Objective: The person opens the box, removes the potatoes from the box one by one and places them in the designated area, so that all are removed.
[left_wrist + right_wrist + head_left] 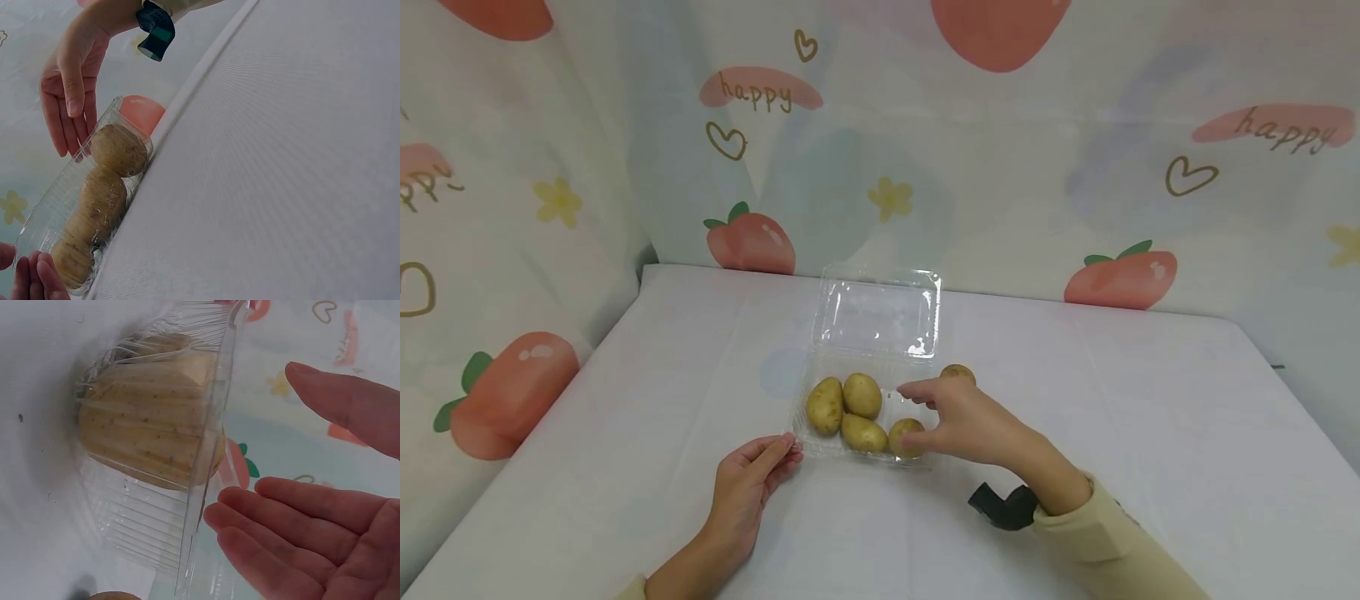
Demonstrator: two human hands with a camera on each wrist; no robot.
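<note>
Setting: makeshift and booth-like, a white-covered table (1112, 417) screened by a printed curtain (1015, 183); kind of room beyond cannot be told. Evidence: curtain runs along back and left of table, meeting at a corner. Print (rather nursery-like): fruit (748, 243), flowers (891, 199), hearts (726, 141), "happy" lettering (760, 90). Same print backs both wrist views.

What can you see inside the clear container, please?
Four potatoes lie inside the container. The right hand partly covers the front-right potato and the container's right side; anything hidden there cannot be seen.
</note>
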